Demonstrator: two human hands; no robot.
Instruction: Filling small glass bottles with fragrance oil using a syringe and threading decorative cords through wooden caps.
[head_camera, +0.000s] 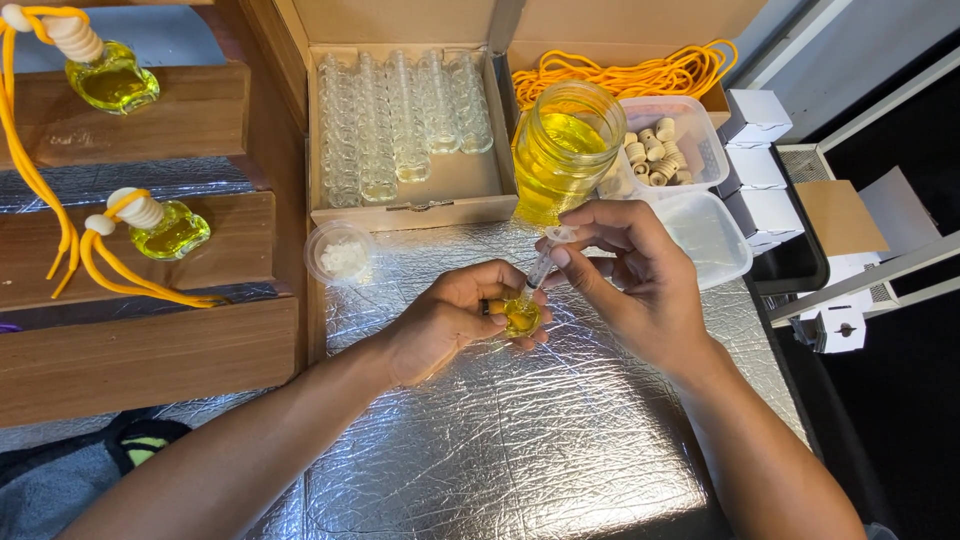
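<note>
Head view: left hand (440, 320) grips small glass bottle (521, 316); right hand (640, 275) grips slim plastic syringe (541, 266).

My left hand (455, 315) lay palm-up with its fingers curled closed around something small. My right hand (630, 275) hovered just beside and above it, thumb and fingers pinched tight, wrist bent downward. Both bare forearms reached in from below, angled toward each other.

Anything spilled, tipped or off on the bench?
Nothing stands out. The left hand holds the small bottle while the right hand feeds the syringe into it. The jar stands upright; the foil mat shows no puddle.
</note>
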